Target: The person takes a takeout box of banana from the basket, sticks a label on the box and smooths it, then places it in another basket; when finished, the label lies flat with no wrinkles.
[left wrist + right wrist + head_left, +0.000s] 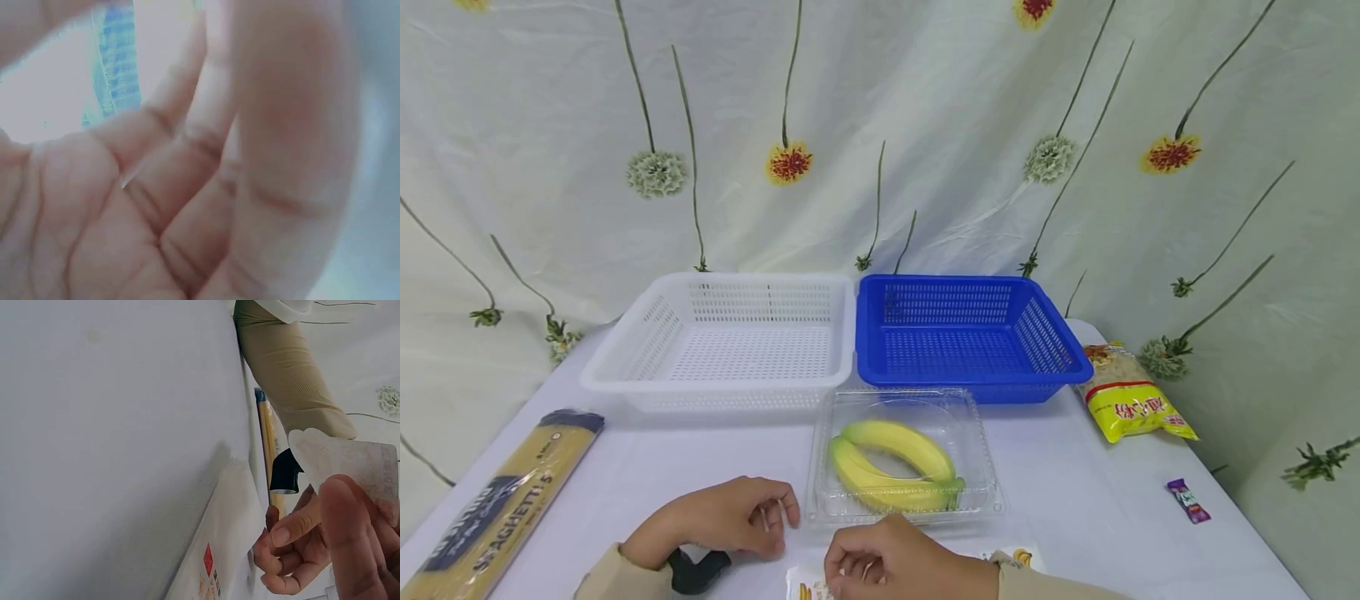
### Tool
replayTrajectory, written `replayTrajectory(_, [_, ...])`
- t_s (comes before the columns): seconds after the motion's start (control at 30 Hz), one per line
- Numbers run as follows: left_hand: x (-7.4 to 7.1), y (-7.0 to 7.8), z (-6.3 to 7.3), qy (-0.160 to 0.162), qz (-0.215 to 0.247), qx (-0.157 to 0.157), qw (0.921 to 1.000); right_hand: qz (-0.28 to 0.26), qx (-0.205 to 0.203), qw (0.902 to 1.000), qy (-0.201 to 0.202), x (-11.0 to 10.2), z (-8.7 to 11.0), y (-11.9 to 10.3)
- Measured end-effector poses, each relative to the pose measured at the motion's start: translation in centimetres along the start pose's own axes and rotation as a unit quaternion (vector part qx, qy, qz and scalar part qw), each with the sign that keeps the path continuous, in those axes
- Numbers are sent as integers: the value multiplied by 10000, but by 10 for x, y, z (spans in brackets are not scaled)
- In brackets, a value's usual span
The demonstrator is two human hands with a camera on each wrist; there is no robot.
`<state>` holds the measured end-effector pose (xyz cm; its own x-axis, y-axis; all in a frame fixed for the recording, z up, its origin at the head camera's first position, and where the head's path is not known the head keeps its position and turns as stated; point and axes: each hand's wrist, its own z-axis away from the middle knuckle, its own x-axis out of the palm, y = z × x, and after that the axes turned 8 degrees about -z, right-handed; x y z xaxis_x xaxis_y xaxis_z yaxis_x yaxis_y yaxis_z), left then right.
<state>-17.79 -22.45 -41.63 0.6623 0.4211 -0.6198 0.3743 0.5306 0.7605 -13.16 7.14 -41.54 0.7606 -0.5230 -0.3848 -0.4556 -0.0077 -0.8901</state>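
Right hand (904, 557) pinches thin white slip (350, 464), near side of clear clamshell (976, 467) with bananas (887, 490). Left hand (733, 512) loosely curled, apparently empty. Light edge pinch advisable; slip probably creases easily.

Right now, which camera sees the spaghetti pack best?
The head view: it shows most of the spaghetti pack, its name readable, though the frame cuts off its near end. The right wrist view catches only a thin strip; the left wrist view shows none I can make out.
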Motion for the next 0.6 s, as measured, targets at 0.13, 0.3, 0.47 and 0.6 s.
replayTrajectory(0.13, [-1, -31, -8, 402, 126, 94, 9991, 16, -11, 9998, 182, -1, 0, -3])
replayTrajectory(0.3, [1, -31, -15, 1247, 624, -200, 9900, -85, 329, 9992, 201, -4, 0, -6])
replayTrajectory(0.47, [1, 10, -17, 1912, 780, -91, 9784, 293, 406, 9987, 120, -7, -3, -8])
replayTrajectory(0.6, [4, 15, -23, 2079, 1069, 85, 9722, 714, 297, 9970, 94, -10, -3, -12])
